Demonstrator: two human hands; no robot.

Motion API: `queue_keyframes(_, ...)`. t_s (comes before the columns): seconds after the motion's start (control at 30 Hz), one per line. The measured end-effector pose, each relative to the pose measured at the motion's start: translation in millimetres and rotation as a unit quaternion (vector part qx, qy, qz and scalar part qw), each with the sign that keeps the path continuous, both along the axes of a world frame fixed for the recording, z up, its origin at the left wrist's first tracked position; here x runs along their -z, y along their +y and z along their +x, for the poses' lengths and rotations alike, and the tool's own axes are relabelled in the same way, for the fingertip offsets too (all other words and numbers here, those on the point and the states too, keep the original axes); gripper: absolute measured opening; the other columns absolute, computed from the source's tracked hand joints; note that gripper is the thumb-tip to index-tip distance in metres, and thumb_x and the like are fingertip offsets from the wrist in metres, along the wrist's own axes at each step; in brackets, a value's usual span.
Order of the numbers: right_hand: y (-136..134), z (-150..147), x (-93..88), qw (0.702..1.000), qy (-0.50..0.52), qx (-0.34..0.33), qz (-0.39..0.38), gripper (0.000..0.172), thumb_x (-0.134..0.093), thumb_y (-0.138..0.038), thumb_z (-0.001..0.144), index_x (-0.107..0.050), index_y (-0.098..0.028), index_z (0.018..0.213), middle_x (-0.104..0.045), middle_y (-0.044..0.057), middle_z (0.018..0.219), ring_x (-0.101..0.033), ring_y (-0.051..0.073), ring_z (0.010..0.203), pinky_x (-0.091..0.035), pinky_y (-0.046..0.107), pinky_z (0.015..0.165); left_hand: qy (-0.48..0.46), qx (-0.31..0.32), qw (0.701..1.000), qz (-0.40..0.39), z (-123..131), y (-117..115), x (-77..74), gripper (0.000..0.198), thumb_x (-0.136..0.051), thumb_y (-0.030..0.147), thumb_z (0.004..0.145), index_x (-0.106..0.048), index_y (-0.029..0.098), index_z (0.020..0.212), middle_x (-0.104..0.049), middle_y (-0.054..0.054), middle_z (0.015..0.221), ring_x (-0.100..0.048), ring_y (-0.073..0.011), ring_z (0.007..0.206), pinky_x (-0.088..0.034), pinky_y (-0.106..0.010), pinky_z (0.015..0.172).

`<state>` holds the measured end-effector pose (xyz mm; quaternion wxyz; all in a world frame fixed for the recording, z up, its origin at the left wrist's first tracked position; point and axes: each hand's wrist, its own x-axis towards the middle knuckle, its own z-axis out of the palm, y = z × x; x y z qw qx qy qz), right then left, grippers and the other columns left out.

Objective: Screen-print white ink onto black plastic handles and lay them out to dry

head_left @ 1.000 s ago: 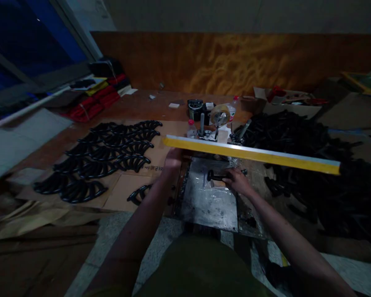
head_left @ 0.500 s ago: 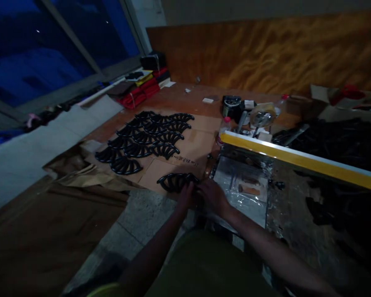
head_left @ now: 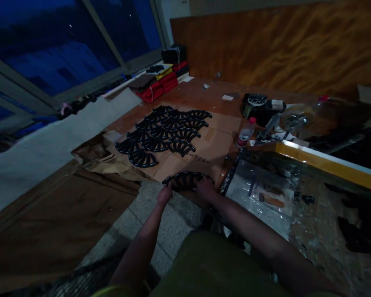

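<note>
In the head view, a fan-like row of glossy black curved pieces [head_left: 185,180] lies at the near edge of the cardboard [head_left: 218,142]. My left hand [head_left: 165,193] is closed at the row's left end, fingers pinched against it. My right hand [head_left: 205,188] grips the row near its right end, with its fingertips partly hidden among the dark pieces. Farther back on the cardboard, several similar black fans [head_left: 173,130] are laid out in overlapping rows. What the single pieces are, I cannot make out in the dim light.
Right of the cardboard lies a plastic-covered sheet [head_left: 244,179], with a yellow-sided bar [head_left: 327,167] beyond it. A red-capped bottle [head_left: 245,133] stands near a tape dispenser [head_left: 293,119]. Red folded bundles [head_left: 160,87] sit by the window. Brown paper [head_left: 111,167] hangs over the left edge.
The view has swung to the right. My hands, close together before, are now apart: the left has gone to the row's left end, the right stays near its right end.
</note>
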<state>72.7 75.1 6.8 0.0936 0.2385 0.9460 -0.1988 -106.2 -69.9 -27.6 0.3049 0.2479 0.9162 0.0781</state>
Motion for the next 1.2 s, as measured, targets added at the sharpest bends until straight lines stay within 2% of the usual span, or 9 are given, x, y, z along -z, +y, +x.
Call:
queue_keyframes(0.1,3.9,-11.6,-2.1,1.0,-0.004,0.002,-0.01,0.037,-0.053,-0.039,0.094,-0.063,-0.016,0.12,-0.069,0.015,0.116,-0.051,0.03,0.12,-0.037,0.041,0.097,0.043,0.08,0.995,-0.034,-20.5,10.3,-2.4,0.047,-0.041,0.023,0.093,-0.049,0.016,0.139,-0.066,-0.021,0.124,-0.064,-0.0294,0.115,-0.049,-0.039,0.093)
queue_keyframes(0.3,10.4,-24.4,-9.4,0.999,-0.01,0.024,-0.021,0.04,-0.057,-0.043,0.092,-0.064,-0.016,0.121,-0.071,0.013,0.114,-0.054,0.03,0.118,-0.04,0.039,0.096,0.074,0.154,0.982,-0.084,-56.9,32.8,-7.1,0.04,-0.039,0.027,0.096,-0.058,0.016,0.129,-0.069,-0.019,0.121,-0.064,-0.0293,0.116,-0.048,-0.041,0.096)
queue_keyframes(0.43,9.5,-21.9,-13.0,0.999,-0.003,0.038,-0.025,0.037,-0.059,-0.044,0.09,-0.068,-0.016,0.114,-0.072,0.013,0.111,-0.057,0.029,0.115,-0.042,0.037,0.093,0.075,0.156,0.98,-0.096,-60.4,31.4,-7.3,0.036,-0.041,0.031,0.095,-0.066,0.015,0.117,-0.074,-0.018,0.106,-0.07,-0.0291,0.104,-0.051,-0.04,0.089)
queue_keyframes(0.57,10.3,-26.3,-12.0,0.998,0.001,0.03,-0.052,0.039,-0.057,-0.044,0.091,-0.068,-0.016,0.116,-0.072,0.013,0.111,-0.06,0.028,0.113,-0.04,0.038,0.098,0.094,0.138,0.983,-0.078,-56.3,34.5,-4.8,0.036,-0.045,0.035,0.094,-0.065,0.018,0.118,-0.071,-0.018,0.117,-0.068,-0.0299,0.11,-0.051,-0.039,0.09)
queue_keyframes(0.67,10.6,-30.5,-10.1,0.996,0.009,0.021,-0.089,0.04,-0.056,-0.04,0.092,-0.065,-0.017,0.123,-0.071,0.012,0.117,-0.06,0.026,0.115,-0.039,0.037,0.101,0.123,0.098,0.986,-0.055,-54.6,42.0,-5.1,0.043,-0.035,0.039,0.098,-0.06,0.015,0.124,-0.068,-0.021,0.121,-0.066,-0.0292,0.112,-0.051,-0.038,0.088)
queue_keyframes(0.83,5.4,-24.9,-10.7,0.992,0.028,0.03,-0.118,0.046,-0.06,-0.032,0.089,-0.06,-0.016,0.131,-0.066,0.012,0.127,-0.057,0.028,0.118,-0.043,0.035,0.097,0.186,0.043,0.981,-0.009,-29.4,41.5,-12.6,0.055,-0.031,0.049,0.099,-0.052,0.009,0.131,-0.067,-0.022,0.119,-0.064,-0.0312,0.113,-0.05,-0.041,0.089)
queue_keyframes(0.93,3.0,-17.3,-12.0,0.99,0.058,0.031,-0.126,0.04,-0.059,-0.027,0.089,-0.063,-0.017,0.128,-0.067,0.01,0.125,-0.058,0.026,0.116,-0.042,0.034,0.098,0.222,0.09,0.969,0.065,6.1,37.3,-12.4,0.058,-0.042,0.055,0.094,-0.05,0.017,0.137,-0.055,-0.016,0.139,-0.052,-0.0288,0.128,-0.044,-0.039,0.101)
queue_keyframes(1.03,3.7,-9.8,-13.0,0.987,0.088,0.045,-0.128,0.036,-0.056,-0.023,0.091,-0.064,-0.015,0.126,-0.067,0.01,0.127,-0.057,0.026,0.118,-0.039,0.035,0.103,0.241,0.152,0.949,0.134,37.0,38.9,-4.7,0.059,-0.058,0.056,0.085,-0.056,0.024,0.135,-0.05,-0.012,0.146,-0.046,-0.0322,0.132,-0.043,-0.044,0.103)
queue_keyframes(1.2,8.3,2.8,-21.3,0.981,0.11,0.066,-0.144,0.034,-0.057,-0.019,0.09,-0.065,-0.015,0.123,-0.067,0.01,0.126,-0.058,0.024,0.117,-0.039,0.036,0.103,0.26,0.153,0.944,0.132,43.8,50.0,8.6,0.061,-0.064,0.05,0.082,-0.058,0.018,0.134,-0.055,-0.016,0.14,-0.044,-0.0382,0.132,-0.038,-0.052,0.108)
